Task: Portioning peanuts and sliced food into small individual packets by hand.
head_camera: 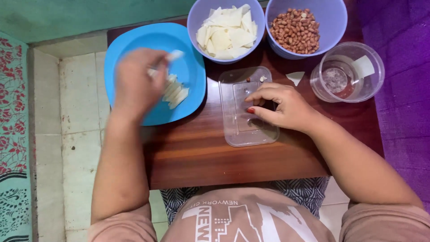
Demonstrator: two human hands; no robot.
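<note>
Nearest the lens, the wooden bench [201, 157] carries everything. On it lies a clear plastic lid [246, 130], and the right hand [282, 107] rests on that lid, fingers loosely curled and pressing down, pinching nothing. The left hand [134, 85], blurred, hovers over the blue plate [188, 36]; its grip pinches a pale folded wrapper piece [174, 55] at the fingertips. More folded pieces [177, 94] lie in a short row on the plate, just beside that hand. Behind the lid stand a bowl of flat white wrappers [226, 31] and a bowl of peanuts [296, 30]. A clear round container [347, 71] sits to the right, with one loose wrapper scrap [295, 77] between it and the lid.
</note>
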